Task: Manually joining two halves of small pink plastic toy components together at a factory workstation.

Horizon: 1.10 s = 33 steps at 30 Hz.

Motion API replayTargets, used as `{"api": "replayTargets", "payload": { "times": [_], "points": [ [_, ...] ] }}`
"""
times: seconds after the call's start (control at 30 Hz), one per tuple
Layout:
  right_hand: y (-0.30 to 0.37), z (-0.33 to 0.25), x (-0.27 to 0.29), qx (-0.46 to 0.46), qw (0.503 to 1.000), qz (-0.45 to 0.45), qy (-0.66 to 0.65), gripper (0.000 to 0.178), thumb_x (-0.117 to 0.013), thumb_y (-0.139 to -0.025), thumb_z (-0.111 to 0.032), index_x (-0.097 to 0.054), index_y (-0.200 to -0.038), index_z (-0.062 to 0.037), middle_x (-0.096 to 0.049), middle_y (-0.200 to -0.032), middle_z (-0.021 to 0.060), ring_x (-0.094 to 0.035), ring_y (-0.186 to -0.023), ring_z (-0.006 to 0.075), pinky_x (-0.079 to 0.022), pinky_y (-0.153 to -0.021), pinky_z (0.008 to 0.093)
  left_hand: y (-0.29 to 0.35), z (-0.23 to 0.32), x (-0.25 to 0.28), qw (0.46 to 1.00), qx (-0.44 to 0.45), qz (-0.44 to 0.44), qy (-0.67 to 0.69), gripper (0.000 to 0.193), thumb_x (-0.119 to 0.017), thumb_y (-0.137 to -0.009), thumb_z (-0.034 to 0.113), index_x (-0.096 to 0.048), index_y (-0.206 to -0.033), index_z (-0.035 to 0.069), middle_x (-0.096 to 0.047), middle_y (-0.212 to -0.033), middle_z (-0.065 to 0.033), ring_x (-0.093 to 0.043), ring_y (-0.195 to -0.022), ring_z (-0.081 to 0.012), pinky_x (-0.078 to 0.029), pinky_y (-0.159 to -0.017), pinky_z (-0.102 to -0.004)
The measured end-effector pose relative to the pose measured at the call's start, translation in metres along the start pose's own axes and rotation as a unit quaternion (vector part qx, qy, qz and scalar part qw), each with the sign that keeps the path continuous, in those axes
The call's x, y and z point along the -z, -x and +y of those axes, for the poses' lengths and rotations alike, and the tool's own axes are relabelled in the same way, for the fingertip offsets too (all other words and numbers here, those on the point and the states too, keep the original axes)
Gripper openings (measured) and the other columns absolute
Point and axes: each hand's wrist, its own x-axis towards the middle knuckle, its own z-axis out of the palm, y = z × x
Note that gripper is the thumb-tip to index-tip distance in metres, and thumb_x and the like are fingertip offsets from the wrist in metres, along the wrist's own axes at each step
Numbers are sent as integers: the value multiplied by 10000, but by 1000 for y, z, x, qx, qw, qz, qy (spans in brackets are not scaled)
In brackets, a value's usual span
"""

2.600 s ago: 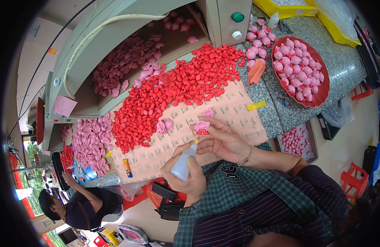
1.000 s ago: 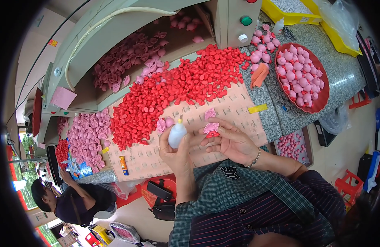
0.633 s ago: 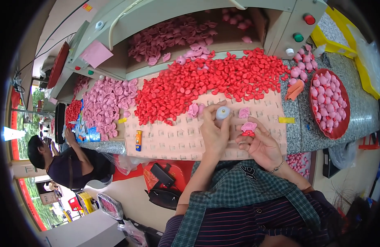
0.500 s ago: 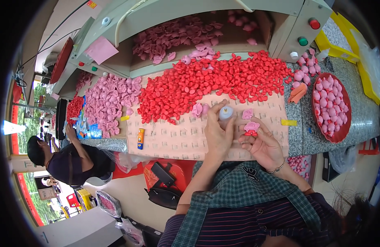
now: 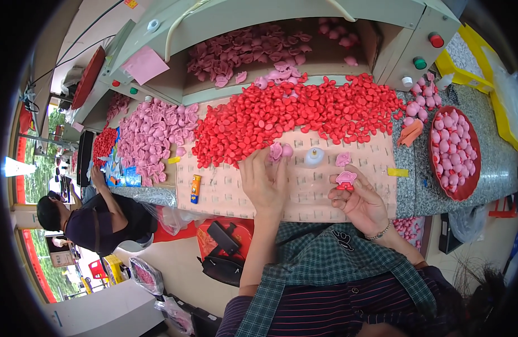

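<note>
My right hand (image 5: 364, 205) is closed on a small moulded pink part with red pieces at its lower edge, a pink-and-red plastic piece (image 5: 346, 178). Just above it, a loose pink part (image 5: 343, 159) lies on the mat. My left hand (image 5: 263, 182) is at the near edge of the heap of red oval pieces (image 5: 304, 112), thumb apart from the fingers, and nothing shows in it. Right by its fingertips sit a pink shell (image 5: 276, 151) and a pink ball (image 5: 287, 150). Between my hands a whitish bottle with a metal tip (image 5: 313, 158) stands on the mat.
Pink parts heap up at the left (image 5: 152, 135) and inside the machine opening (image 5: 242, 53). A red basket (image 5: 477, 163) of pink balls stands right, near a yellow tray (image 5: 466, 81). A glue-stick-like tube (image 5: 195, 189) lies on the mat (image 5: 236, 196). Another person (image 5: 113, 219) works at far left.
My left hand has let go of the bottle, which now stands on the mat, and has moved left to the red pieces. My right hand still holds the pink-and-red piece.
</note>
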Motion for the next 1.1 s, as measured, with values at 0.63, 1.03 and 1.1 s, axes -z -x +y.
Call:
{"api": "replayTargets", "payload": {
  "times": [0.63,1.03,1.1],
  "points": [
    [-1,8,2,-64,995,-40,-58,413,-465,-1039,-176,-422,-1443,-102,-536,-1346,281,-699,-949,306,-566,-842,406,36,20,46,977,99,-189,8,278,-693,-848,-12,-670,-1125,-11,-645,-1070,-147,-658,-886,-240,-534,-745,-317],
    [2,10,-9,-83,994,-69,14,505,-495,-1008,-74,-341,-1484,-4,-516,-1360,299,-686,-1024,312,-567,-913,415,-1,-11,54,905,-156,-389,75,436,-685,-743,-86,-649,-1170,-3,-635,-1199,-141,-618,-1026,-325,-534,-863,-393],
    [1,10,-9,-82,994,-67,30,514,-497,-1006,-69,-333,-1488,-1,-518,-1362,292,-687,-1023,309,-566,-903,401,-4,-6,53,901,-164,-395,73,438,-695,-743,-75,-645,-1171,-3,-644,-1174,-144,-620,-1025,-320,-534,-863,-394]
  ]
}}
